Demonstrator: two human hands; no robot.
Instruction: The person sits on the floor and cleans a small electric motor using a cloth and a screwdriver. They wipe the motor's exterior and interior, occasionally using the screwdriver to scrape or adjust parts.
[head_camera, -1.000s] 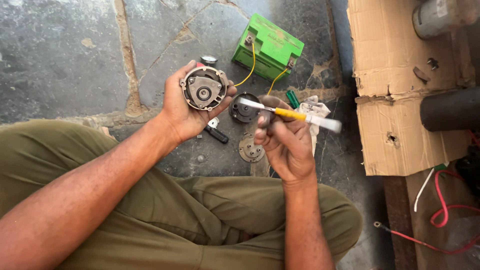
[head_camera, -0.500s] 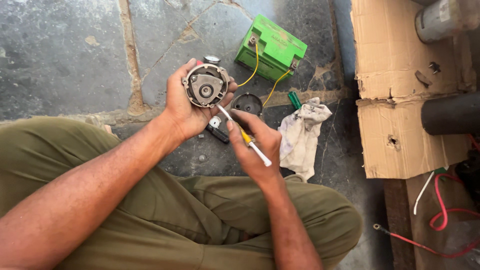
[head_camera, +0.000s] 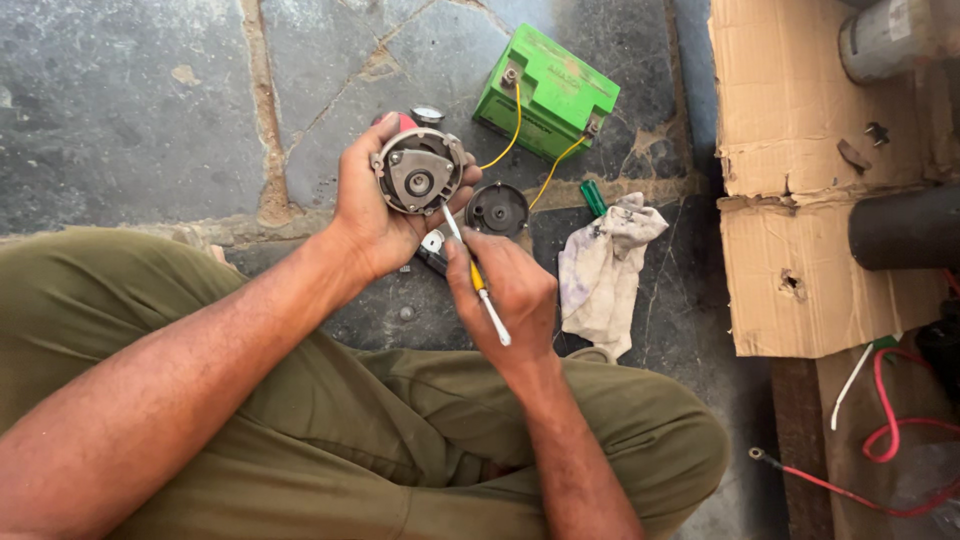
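Since a second ago the screwdriver (head_camera: 478, 280) has been swung down from a level hold, so that its tip is now set against the lower edge of the round motor housing (head_camera: 417, 173). That housing is gripped by the left hand (head_camera: 375, 215), fingers wrapped around its rim, above the stone floor (head_camera: 130, 110). Further right, the screwdriver is pinched in the closed grip of the right hand (head_camera: 512, 295), with a black round cover (head_camera: 497, 209), a green battery (head_camera: 545, 93) and a rag (head_camera: 605, 270) lying beyond.

Grey cylinder (head_camera: 893, 38) cut by the top edge; screwdriver (head_camera: 478, 278) tip hidden behind the motor (head_camera: 418, 172)
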